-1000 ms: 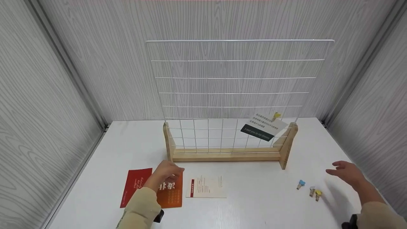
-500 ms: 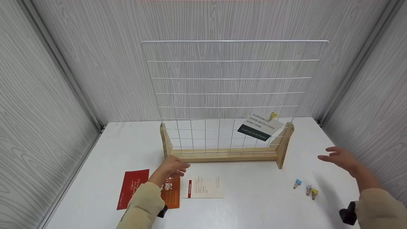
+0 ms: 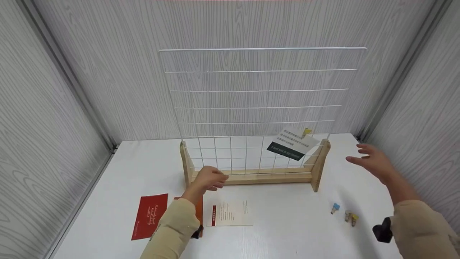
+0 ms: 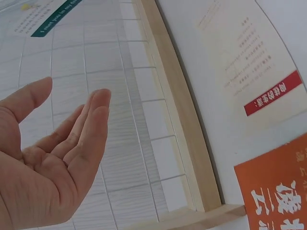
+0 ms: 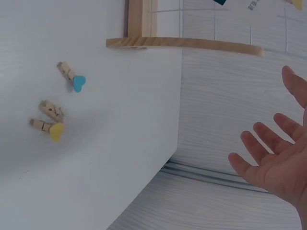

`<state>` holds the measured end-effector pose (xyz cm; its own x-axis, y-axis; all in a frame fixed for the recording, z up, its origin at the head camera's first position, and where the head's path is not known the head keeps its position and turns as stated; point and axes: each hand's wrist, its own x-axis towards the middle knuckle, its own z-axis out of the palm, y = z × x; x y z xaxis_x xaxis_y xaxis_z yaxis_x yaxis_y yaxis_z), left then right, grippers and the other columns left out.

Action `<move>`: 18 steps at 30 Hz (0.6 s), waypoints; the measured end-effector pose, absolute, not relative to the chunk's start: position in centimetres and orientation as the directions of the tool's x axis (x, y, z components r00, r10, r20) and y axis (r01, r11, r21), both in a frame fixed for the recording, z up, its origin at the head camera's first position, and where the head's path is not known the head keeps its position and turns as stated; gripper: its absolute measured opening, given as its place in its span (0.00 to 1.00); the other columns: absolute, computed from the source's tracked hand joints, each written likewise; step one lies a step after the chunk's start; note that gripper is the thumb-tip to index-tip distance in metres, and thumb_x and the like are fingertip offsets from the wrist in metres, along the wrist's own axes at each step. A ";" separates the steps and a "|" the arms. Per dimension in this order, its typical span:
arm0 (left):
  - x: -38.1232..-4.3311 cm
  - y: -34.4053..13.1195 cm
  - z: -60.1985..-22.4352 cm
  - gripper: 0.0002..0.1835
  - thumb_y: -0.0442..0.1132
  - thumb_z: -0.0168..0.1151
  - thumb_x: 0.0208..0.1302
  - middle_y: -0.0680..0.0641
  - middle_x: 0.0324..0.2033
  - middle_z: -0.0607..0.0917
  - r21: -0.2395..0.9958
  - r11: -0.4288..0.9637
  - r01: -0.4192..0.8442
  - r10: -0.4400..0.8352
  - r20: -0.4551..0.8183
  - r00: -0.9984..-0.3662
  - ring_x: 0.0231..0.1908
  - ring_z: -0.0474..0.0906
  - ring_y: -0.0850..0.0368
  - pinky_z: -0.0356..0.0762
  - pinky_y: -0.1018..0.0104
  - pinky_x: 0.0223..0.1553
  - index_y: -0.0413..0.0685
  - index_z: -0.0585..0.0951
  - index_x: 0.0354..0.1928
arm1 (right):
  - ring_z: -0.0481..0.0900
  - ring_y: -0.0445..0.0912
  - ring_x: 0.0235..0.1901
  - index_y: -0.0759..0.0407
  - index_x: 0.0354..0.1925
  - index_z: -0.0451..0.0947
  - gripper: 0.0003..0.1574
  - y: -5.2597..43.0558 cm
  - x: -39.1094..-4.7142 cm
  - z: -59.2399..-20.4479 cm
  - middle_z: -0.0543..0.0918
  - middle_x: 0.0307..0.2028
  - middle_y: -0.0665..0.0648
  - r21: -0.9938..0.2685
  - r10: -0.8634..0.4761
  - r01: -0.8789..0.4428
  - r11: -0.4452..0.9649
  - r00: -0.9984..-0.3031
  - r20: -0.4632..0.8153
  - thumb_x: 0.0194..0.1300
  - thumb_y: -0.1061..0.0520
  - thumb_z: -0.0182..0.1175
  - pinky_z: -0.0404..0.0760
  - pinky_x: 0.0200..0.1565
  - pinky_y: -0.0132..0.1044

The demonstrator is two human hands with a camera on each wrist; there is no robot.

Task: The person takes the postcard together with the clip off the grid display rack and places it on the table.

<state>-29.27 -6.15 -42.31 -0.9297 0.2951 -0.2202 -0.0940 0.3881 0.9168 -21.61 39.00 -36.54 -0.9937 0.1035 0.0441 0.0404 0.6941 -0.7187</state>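
Note:
My left hand hovers before the lower left of a white wire grid rack on a wooden base. Its fingers are loosely bent, thumb apart, and nothing lies between them in the left wrist view. Off to the right of the rack, my right hand is raised with fingers spread, holding nothing. A grey-and-dark card hangs tilted on the grid's right side from a clothespin with a yellow heart. Below the right hand lie small wooden clothespins: a blue-heart one, a yellow-heart one and a pale one.
On the table's left lie a red card and an orange card, the latter partly behind the left sleeve in the head view. A cream card with a red strip lies in front of the rack. Grey wood-grain walls enclose the table.
Both hands have risen toward the rack, the left moving right and forward, the right moving left and forward. The cards and clothespins stay in place while the head view shifts slightly.

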 end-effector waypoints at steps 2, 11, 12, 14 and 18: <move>-29.3 -5.6 -42.0 0.15 0.38 0.60 0.53 0.40 0.31 0.79 0.936 0.344 -0.079 0.289 -0.185 -0.939 0.31 0.78 0.49 0.75 0.57 0.36 0.32 0.75 0.37 | 0.54 0.68 0.53 0.73 0.61 0.46 0.49 38.3 -21.9 -36.1 0.54 0.56 0.77 -0.732 0.101 0.013 0.681 -0.992 0.076 0.55 0.45 0.57 0.60 0.47 0.60; -29.7 -3.8 -40.2 0.15 0.36 0.61 0.52 0.41 0.30 0.79 0.960 0.278 -0.024 0.271 -0.102 -0.957 0.31 0.77 0.49 0.74 0.56 0.37 0.31 0.74 0.38 | 0.60 0.65 0.52 0.71 0.59 0.54 0.44 36.0 -23.0 -34.8 0.60 0.54 0.73 -0.745 0.131 -0.048 0.666 -0.975 0.180 0.54 0.46 0.59 0.63 0.46 0.58; -29.8 -3.7 -40.0 0.16 0.36 0.61 0.52 0.41 0.31 0.79 0.961 0.275 -0.020 0.275 -0.098 -0.956 0.31 0.78 0.49 0.74 0.56 0.37 0.31 0.74 0.38 | 0.60 0.64 0.51 0.71 0.58 0.55 0.44 35.8 -23.1 -34.7 0.61 0.54 0.73 -0.746 0.134 -0.053 0.664 -0.973 0.188 0.54 0.46 0.59 0.63 0.46 0.58; -29.9 -3.3 -39.7 0.16 0.36 0.61 0.52 0.41 0.31 0.79 0.963 0.270 -0.012 0.285 -0.092 -0.954 0.31 0.78 0.50 0.74 0.56 0.37 0.31 0.74 0.39 | 0.62 0.63 0.51 0.70 0.58 0.56 0.42 35.4 -23.3 -34.5 0.62 0.53 0.72 -0.754 0.140 -0.066 0.653 -0.968 0.206 0.55 0.47 0.58 0.64 0.46 0.56; -30.0 -2.7 -39.4 0.15 0.37 0.61 0.52 0.41 0.33 0.79 0.965 0.261 -0.010 0.307 -0.093 -0.947 0.31 0.78 0.50 0.73 0.54 0.39 0.31 0.74 0.38 | 0.65 0.60 0.48 0.71 0.56 0.59 0.38 34.6 -23.8 -34.3 0.65 0.52 0.71 -0.778 0.146 -0.103 0.620 -0.959 0.243 0.56 0.49 0.58 0.67 0.45 0.50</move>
